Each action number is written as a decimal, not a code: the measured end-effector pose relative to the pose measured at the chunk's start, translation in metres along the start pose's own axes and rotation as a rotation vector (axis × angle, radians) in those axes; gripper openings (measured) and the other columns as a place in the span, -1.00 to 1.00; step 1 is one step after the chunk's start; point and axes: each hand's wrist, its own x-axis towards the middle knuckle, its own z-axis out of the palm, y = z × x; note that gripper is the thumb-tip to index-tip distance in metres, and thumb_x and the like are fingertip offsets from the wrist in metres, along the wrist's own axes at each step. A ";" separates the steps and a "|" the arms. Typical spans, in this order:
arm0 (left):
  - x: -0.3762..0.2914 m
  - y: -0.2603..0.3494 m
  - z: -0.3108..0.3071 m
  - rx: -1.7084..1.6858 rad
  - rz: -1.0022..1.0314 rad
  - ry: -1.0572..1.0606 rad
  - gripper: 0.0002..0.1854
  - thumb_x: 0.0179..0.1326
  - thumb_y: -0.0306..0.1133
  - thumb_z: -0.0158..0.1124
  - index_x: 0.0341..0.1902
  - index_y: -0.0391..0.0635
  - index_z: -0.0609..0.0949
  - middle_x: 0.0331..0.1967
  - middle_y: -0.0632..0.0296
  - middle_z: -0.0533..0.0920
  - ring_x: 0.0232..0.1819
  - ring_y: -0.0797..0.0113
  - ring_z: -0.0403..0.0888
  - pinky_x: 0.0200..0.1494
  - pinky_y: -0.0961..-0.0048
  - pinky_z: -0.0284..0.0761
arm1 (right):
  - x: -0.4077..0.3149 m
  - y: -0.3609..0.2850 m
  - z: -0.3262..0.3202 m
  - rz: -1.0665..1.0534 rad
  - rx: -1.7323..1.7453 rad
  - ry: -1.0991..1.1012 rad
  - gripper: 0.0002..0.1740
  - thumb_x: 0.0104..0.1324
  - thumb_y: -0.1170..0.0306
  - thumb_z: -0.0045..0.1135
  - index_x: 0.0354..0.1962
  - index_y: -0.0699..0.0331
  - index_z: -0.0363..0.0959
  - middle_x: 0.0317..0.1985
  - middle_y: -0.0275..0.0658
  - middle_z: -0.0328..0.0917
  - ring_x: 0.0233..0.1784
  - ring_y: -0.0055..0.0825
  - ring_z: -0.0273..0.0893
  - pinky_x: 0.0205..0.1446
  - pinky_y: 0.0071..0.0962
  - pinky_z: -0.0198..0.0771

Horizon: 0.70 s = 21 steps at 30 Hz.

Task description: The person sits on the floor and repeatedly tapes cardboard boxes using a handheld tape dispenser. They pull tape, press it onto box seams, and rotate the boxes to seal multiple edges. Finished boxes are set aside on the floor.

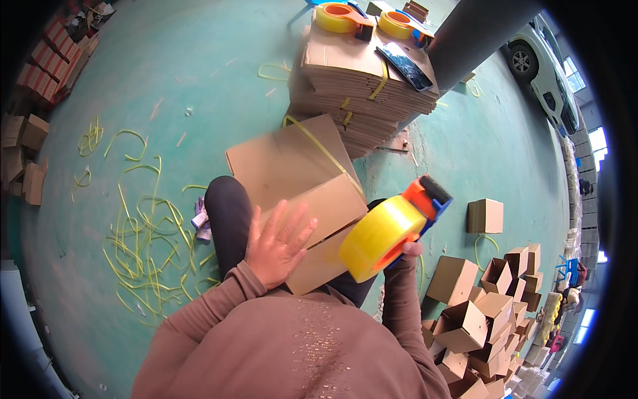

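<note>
A cardboard box [326, 212] rests across my lap, a dark seam running between two of its panels. My left hand [279, 244] lies flat against it with the fingers spread. In my right hand [411, 249] is a tape dispenser [381, 239] with an orange and blue frame and a large roll of yellowish clear packing tape. It is raised over the box's right side, its dark roller end pointing away from me. Whether it touches the box I cannot tell. Just beyond lies a larger piece of cardboard [279, 159] with a yellow strap [319, 142] over it.
Ahead, a stack of flat cardboard [344, 75] carries two more tape dispensers [336, 19] and a phone [404, 66], beside a dark column [473, 35]. Loose yellow straps [149, 244] and gloves [202, 219] lie left. Several cardboard boxes [461, 326] are piled right. A car [546, 75] stands farther off.
</note>
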 end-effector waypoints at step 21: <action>0.048 -0.073 -0.028 -0.296 0.302 -0.159 -0.54 0.05 -0.23 0.34 0.11 0.21 0.62 0.42 -0.04 0.30 0.39 -0.04 0.27 0.45 -0.10 -0.06 | 0.026 0.017 0.005 -0.505 -0.903 0.617 0.04 -0.03 0.46 0.44 0.33 0.32 -0.04 0.20 -0.14 0.24 0.25 -0.33 0.30 0.35 -0.33 0.21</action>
